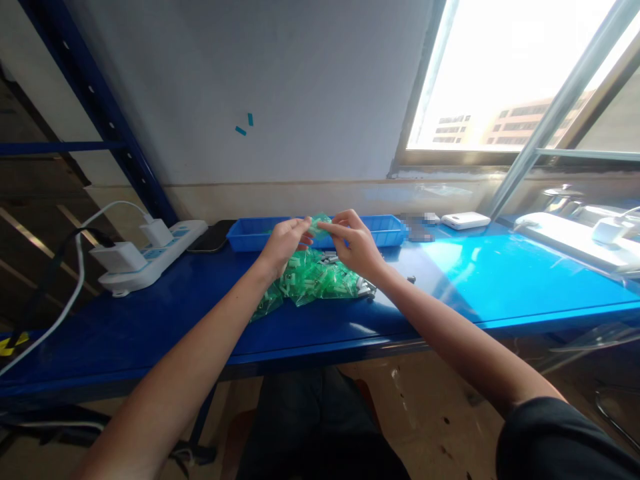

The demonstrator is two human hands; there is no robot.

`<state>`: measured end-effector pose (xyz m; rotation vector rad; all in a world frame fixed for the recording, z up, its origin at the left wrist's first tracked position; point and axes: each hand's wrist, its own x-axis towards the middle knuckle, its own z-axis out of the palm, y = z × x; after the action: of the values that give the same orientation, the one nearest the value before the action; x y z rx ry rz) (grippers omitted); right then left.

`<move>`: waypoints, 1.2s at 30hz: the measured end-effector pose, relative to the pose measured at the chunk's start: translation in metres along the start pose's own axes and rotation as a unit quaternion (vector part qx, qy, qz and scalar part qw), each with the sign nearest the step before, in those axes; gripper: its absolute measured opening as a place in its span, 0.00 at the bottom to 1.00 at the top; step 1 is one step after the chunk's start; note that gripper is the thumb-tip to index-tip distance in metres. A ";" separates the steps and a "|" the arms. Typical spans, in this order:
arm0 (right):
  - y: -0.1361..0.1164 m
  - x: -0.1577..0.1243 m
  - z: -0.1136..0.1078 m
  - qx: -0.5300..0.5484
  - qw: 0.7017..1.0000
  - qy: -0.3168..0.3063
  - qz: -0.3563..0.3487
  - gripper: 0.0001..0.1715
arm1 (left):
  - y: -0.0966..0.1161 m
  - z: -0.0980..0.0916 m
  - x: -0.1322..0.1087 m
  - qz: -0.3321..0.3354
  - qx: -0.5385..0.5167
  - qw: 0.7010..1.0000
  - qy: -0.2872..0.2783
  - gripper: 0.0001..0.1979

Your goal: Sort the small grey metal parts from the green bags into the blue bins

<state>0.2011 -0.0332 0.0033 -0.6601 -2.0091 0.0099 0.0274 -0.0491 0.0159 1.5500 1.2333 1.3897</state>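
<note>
Between my two hands is a small green translucent plastic bag, raised above the table in front of the blue bin. My left hand pinches its left side with the fingers closed. On the other side, my right hand grips it between thumb and forefinger. Below them lies a heap of green plastic bags with small green and white parts. Dark and grey small pieces stick out at the heap's right edge. A long blue plastic bin stands behind my hands; its inside is mostly hidden.
White power strips with plugs stand at the left and right of the blue table. A dark phone lies by the bin, and a white box sits near the window. One small dark piece lies apart.
</note>
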 end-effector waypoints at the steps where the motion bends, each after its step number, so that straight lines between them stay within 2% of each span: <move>1: 0.000 -0.001 0.001 -0.002 1.000 -0.006 -0.009 0.22 | 0.000 -0.001 -0.001 0.008 0.010 1.000 0.003 0.18; 3: 0.000 -0.001 0.001 -0.003 1.000 -0.009 -0.014 0.23 | 0.005 -0.003 -0.003 0.067 0.076 0.994 0.035 0.14; 5: 0.000 -0.001 0.001 -0.003 1.000 -0.006 0.002 0.22 | 0.016 -0.012 -0.002 0.180 0.173 0.960 0.129 0.12; 8: 0.001 0.000 0.000 -0.004 0.999 -0.006 0.033 0.17 | 0.040 -0.040 0.008 0.342 0.272 0.844 0.312 0.11; 9: 0.002 0.000 -0.001 -0.003 0.999 -0.010 0.040 0.16 | 0.047 -0.052 0.014 0.365 0.295 0.815 0.341 0.11; 11: 0.002 0.001 -0.002 -0.003 0.999 -0.017 0.050 0.15 | 0.053 -0.077 0.025 0.366 0.358 0.801 0.310 0.10; 13: 0.002 0.002 -0.005 -0.004 0.998 -0.027 0.059 0.14 | 0.046 -0.095 0.030 0.306 0.458 0.813 0.188 0.14; 14: 0.002 0.002 -0.006 -0.006 0.998 -0.031 0.063 0.13 | 0.037 -0.101 0.029 0.265 0.506 0.814 0.110 0.15; 15: 0.002 0.003 -0.008 -0.008 0.997 -0.036 0.066 0.13 | 0.027 -0.104 0.025 0.226 0.542 0.809 0.016 0.18; 16: 0.002 0.004 -0.009 -0.011 0.997 -0.042 0.068 0.13 | 0.017 -0.105 0.020 0.207 0.553 0.806 -0.048 0.20; 18: 0.003 0.005 -0.011 -0.020 0.996 -0.057 0.070 0.12 | -0.003 -0.100 0.008 0.188 0.539 0.811 -0.125 0.21; 22: 0.008 0.005 -0.011 -0.054 0.988 -0.123 0.078 0.11 | -0.020 -0.077 0.002 0.149 0.474 0.854 -0.155 0.23; 27: 0.010 0.002 -0.004 -0.066 0.975 -0.205 0.061 0.11 | -0.025 -0.055 0.014 0.140 0.435 0.871 -0.180 0.22; 30: 0.011 0.000 0.001 -0.075 0.972 -0.215 0.053 0.13 | -0.035 -0.051 0.012 0.137 0.422 0.878 -0.181 0.22; 33: 0.011 -0.002 0.007 -0.072 0.974 -0.209 0.044 0.13 | -0.044 -0.050 0.004 0.134 0.410 0.889 -0.152 0.23; 36: 0.009 -0.003 0.012 -0.064 0.975 -0.207 0.044 0.13 | -0.046 -0.049 -0.003 0.101 0.411 0.898 -0.125 0.24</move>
<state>0.1965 -0.0237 -0.0074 -0.8849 -2.3941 0.0776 -0.0294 -0.0426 -0.0195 2.3918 1.6313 0.7406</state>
